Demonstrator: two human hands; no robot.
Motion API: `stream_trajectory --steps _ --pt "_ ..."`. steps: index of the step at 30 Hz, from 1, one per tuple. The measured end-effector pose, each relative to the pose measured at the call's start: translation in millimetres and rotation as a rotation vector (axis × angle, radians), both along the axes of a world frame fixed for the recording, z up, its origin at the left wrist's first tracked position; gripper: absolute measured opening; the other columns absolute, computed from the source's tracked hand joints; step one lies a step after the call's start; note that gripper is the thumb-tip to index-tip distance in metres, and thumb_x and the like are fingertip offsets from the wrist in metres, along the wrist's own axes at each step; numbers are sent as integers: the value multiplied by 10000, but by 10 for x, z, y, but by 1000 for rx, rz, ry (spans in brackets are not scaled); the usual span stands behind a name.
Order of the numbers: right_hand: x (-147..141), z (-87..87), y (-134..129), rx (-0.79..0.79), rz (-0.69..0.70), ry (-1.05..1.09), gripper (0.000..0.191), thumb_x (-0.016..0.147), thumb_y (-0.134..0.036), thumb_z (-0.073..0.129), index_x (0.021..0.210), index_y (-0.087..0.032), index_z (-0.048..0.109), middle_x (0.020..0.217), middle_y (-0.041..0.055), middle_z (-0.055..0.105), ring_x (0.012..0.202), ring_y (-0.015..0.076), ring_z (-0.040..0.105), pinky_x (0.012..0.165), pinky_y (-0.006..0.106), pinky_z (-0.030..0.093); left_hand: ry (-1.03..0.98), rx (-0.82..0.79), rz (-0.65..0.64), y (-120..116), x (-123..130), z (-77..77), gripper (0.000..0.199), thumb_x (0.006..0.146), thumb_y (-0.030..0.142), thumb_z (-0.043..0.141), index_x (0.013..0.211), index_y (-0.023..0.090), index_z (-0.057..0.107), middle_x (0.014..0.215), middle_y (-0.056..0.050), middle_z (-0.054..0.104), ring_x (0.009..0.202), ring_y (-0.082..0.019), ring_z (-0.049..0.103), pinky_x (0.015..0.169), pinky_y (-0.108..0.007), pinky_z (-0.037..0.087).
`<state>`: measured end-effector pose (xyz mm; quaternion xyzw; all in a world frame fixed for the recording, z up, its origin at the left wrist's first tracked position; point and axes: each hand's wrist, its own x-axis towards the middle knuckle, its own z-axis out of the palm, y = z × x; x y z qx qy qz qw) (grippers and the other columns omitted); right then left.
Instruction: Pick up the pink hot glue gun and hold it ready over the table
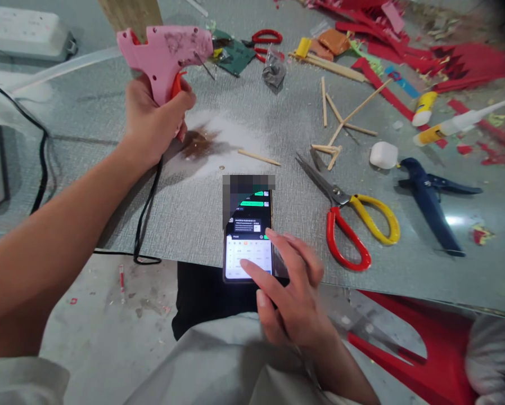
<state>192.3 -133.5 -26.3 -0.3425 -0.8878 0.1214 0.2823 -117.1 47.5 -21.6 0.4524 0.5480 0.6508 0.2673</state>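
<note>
My left hand (pixel 157 115) is wrapped round the handle of a pink glue gun (pixel 166 53) with an orange trigger, raised over the table; a clear glue stick sticks out behind it. A lit phone (pixel 249 228) lies at the table's front edge, its screen showing a chat and a keyboard. My right hand (pixel 292 287) hovers at the phone with its fingers apart, one fingertip on or just over the keyboard. Between the glue gun and the phone is a thin wooden stick (pixel 258 157), beside a brown stain on the table.
Open scissors (pixel 341 197), a dark blue cutter (pixel 432 197) and a white case (pixel 383 155) lie on the right. Behind are joined sticks (pixel 341 121), a glue tube (pixel 442 130), red scraps and small red-handled pliers (pixel 267 38). A power strip (pixel 25 31) and black cable sit left.
</note>
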Motion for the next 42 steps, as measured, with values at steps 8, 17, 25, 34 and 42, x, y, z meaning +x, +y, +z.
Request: stream_trajectory --steps 8,17,25,34,42 --pt "73 -15 23 21 9 40 379 893 -122 505 1185 -201 734 1677 103 396 1445 353 419 1137 552 412 0 34 -20 24 -22 -41 115 642 175 709 608 247 626 473 87 442 304 -63 272 239 -273 302" --pt "67 -30 10 22 -73 17 416 917 -124 494 1270 -196 703 1667 118 412 1444 366 423 1149 590 403 2 9 -11 17 -25 -30 122 643 170 714 604 264 646 454 85 444 296 -68 297 242 -270 304" --pt "38 -13 16 53 -77 39 429 920 -141 473 1275 -208 704 1697 98 377 1450 353 428 1154 564 400 8 25 -8 2 -9 -20 157 688 102 694 633 238 639 476 82 449 302 -55 295 246 -249 303" --pt "88 -82 -30 63 -140 7 449 895 -131 502 1284 -210 711 1687 87 406 1436 370 443 1172 579 400 13 6 -16 -10 11 5 199 729 60 678 632 220 612 483 79 453 302 -53 316 248 -238 311" --pt "-13 -80 -28 30 -122 -39 448 919 -165 518 1323 -237 697 1744 79 288 1448 381 405 1173 607 379 21 14 -5 0 -8 -17 148 682 126 703 630 252 646 470 85 450 299 -61 304 236 -257 296"
